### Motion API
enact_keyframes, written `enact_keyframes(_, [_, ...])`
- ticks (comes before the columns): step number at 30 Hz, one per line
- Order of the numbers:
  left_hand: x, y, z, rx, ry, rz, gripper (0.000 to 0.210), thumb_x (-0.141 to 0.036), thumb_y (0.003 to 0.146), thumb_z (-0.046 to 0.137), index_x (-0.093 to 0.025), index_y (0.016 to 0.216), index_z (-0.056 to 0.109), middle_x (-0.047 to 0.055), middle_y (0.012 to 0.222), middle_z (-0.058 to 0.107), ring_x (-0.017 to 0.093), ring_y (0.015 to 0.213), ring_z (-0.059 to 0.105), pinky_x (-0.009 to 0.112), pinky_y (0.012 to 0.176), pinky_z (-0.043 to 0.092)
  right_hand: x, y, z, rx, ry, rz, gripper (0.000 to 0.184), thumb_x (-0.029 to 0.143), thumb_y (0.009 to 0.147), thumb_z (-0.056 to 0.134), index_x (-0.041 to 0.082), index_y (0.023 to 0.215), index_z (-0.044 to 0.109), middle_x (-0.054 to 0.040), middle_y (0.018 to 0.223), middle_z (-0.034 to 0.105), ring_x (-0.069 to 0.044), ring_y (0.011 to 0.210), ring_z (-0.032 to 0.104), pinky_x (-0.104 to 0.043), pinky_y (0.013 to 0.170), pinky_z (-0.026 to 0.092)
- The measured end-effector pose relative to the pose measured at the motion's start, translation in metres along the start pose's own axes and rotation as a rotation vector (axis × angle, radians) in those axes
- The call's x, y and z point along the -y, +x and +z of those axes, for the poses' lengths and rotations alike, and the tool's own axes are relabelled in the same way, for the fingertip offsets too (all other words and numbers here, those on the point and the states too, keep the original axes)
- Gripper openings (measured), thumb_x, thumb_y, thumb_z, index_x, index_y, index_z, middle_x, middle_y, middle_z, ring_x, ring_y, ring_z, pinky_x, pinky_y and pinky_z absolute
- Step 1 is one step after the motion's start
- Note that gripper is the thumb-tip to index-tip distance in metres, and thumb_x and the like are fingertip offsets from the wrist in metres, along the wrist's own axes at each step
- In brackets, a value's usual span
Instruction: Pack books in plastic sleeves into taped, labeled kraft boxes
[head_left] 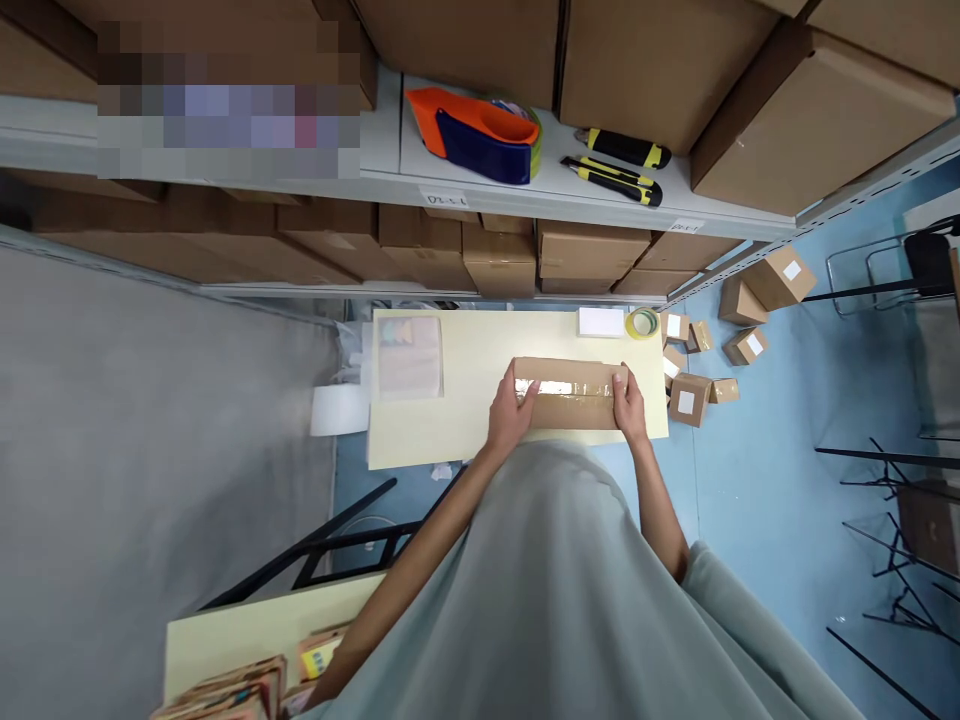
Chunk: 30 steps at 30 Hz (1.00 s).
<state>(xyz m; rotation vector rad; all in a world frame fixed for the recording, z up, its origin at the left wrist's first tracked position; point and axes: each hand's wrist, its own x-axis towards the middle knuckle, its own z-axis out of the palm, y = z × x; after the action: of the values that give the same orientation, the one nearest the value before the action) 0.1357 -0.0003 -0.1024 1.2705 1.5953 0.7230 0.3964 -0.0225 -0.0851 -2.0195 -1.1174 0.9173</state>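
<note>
Spanning between both hands (510,412), a taped cardboard box (571,408)

A carton (566,411) is lying between the hands (511,408) over the desk (427,430); beyond it, a tape roll (632,331) is sitting right of a paper pad (600,321).
</note>
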Motion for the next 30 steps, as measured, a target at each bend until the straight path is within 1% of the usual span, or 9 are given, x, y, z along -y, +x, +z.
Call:
enact_keyframes(3, [0.002, 0.011, 0.007, 0.0, -0.051, -0.007, 0.071, -0.058, 0.104, 0.062, -0.024, 0.165, 0.048, 0.013, 0.165, 0.06, 0.033, 0.15, 0.058, 0.049, 0.127, 0.045, 0.0, 0.005, -0.002, -0.009, -0.042, -0.016, 0.082, 0.077, 0.106, 0.037, 0.017, 0.158, 0.055, -0.0175, 0.161, 0.063, -0.032, 0.151, 0.058, -0.051, 0.13, 0.042])
enact_keyframes(7, [0.013, 0.032, 0.01, 0.069, -0.129, -0.045, 0.061, -0.058, 0.103, 0.063, -0.022, 0.152, 0.061, 0.014, 0.149, 0.072, 0.031, 0.134, 0.069, 0.048, 0.119, 0.053, -0.006, 0.013, 0.003, 0.006, -0.122, 0.017, 0.077, 0.077, 0.107, 0.033, 0.02, 0.15, 0.061, -0.0179, 0.15, 0.071, -0.035, 0.142, 0.066, -0.051, 0.121, 0.05])
enact_keyframes(11, [0.027, 0.04, 0.018, 0.094, -0.046, -0.075, 0.056, -0.056, 0.1, 0.066, -0.021, 0.144, 0.066, 0.016, 0.139, 0.076, 0.034, 0.132, 0.07, 0.053, 0.118, 0.052, -0.027, 0.014, 0.01, 0.013, -0.14, 0.072, 0.076, 0.082, 0.104, 0.034, 0.022, 0.138, 0.068, -0.017, 0.131, 0.079, -0.036, 0.126, 0.074, -0.051, 0.109, 0.058])
enact_keyframes(13, [0.033, 0.033, 0.021, 0.076, 0.004, -0.052, 0.059, -0.056, 0.1, 0.065, -0.021, 0.147, 0.064, 0.016, 0.138, 0.075, 0.035, 0.135, 0.067, 0.054, 0.12, 0.05, -0.038, 0.007, 0.014, 0.0, -0.132, 0.106, 0.079, 0.083, 0.103, 0.035, 0.021, 0.144, 0.065, -0.0171, 0.133, 0.079, -0.035, 0.126, 0.074, -0.05, 0.108, 0.059])
enact_keyframes(17, [0.046, 0.005, 0.02, 0.067, 0.02, 0.04, 0.069, -0.059, 0.103, 0.058, -0.019, 0.158, 0.054, 0.018, 0.149, 0.068, 0.031, 0.143, 0.062, 0.051, 0.124, 0.047, -0.051, -0.023, 0.021, -0.004, -0.115, 0.116, 0.081, 0.077, 0.106, 0.032, 0.018, 0.158, 0.053, -0.0185, 0.149, 0.071, -0.033, 0.136, 0.07, -0.049, 0.113, 0.056])
enact_keyframes(19, [0.052, -0.008, 0.017, 0.082, 0.025, 0.023, 0.07, -0.061, 0.103, 0.056, -0.019, 0.159, 0.052, 0.018, 0.151, 0.067, 0.031, 0.144, 0.062, 0.05, 0.124, 0.048, -0.055, -0.038, 0.024, 0.001, -0.088, 0.108, 0.077, 0.073, 0.108, 0.032, 0.019, 0.161, 0.049, -0.018, 0.156, 0.067, -0.032, 0.14, 0.068, -0.049, 0.116, 0.055])
enact_keyframes(21, [0.054, -0.015, 0.015, 0.104, 0.031, -0.031, 0.069, -0.063, 0.103, 0.056, -0.021, 0.158, 0.054, 0.016, 0.148, 0.07, 0.031, 0.14, 0.065, 0.051, 0.121, 0.051, -0.057, -0.046, 0.026, 0.001, -0.066, 0.107, 0.075, 0.071, 0.109, 0.032, 0.019, 0.162, 0.048, -0.0177, 0.158, 0.065, -0.031, 0.143, 0.066, -0.049, 0.117, 0.054])
enact_keyframes(24, [0.053, -0.012, 0.015, 0.105, 0.039, -0.077, 0.065, -0.064, 0.103, 0.056, -0.023, 0.154, 0.058, 0.013, 0.145, 0.073, 0.03, 0.134, 0.069, 0.05, 0.119, 0.053, -0.057, -0.038, 0.026, 0.011, -0.05, 0.097, 0.076, 0.071, 0.109, 0.031, 0.019, 0.162, 0.049, -0.0178, 0.159, 0.064, -0.031, 0.144, 0.065, -0.049, 0.118, 0.053])
enact_keyframes(30, [0.052, -0.002, 0.024, 0.015, 0.033, -0.116, 0.068, -0.07, 0.105, 0.051, -0.023, 0.153, 0.059, 0.013, 0.147, 0.073, 0.03, 0.137, 0.068, 0.05, 0.121, 0.052, -0.049, -0.004, 0.024, 0.07, -0.064, 0.042, 0.072, 0.071, 0.11, 0.031, 0.023, 0.16, 0.051, -0.015, 0.16, 0.064, -0.032, 0.141, 0.066, -0.048, 0.116, 0.055])
